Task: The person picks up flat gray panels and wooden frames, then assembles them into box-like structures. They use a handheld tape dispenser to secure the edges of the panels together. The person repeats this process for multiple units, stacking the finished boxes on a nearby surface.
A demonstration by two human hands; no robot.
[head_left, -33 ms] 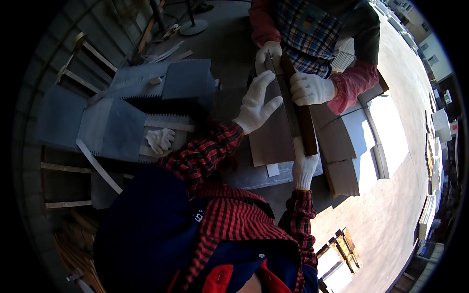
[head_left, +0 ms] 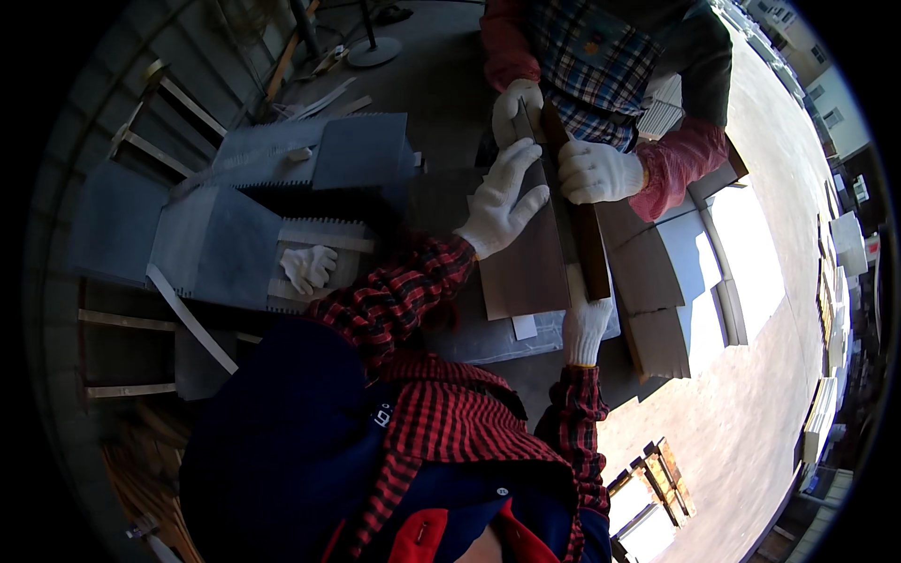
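Note:
My left hand (head_left: 505, 208), in a white knit glove, rests with its fingers stretched out over the far left part of a flat brown panel (head_left: 527, 267). At the near end my right hand (head_left: 587, 330), gloved too, grips the end of a dark brown strip-like board (head_left: 588, 246) standing along the panel's right side. Most of its fingers are hidden by the board. Across from me, a co-worker's gloved hand (head_left: 598, 173) closes over that board, and the co-worker's other gloved hand (head_left: 516, 108) holds the panel's far end.
Grey boxes with toothed edges (head_left: 221, 246) stand at left, a loose white glove (head_left: 308, 269) on one. Stacked panels (head_left: 648, 324) lie right of the boards. A round metal base (head_left: 374, 52) stands at the back. Bright ground with wooden pieces (head_left: 664, 483) spreads at right.
My left hand has shifted slightly to the right across the panel, and the panel's left part has moved a little right with it. My right hand stays in place.

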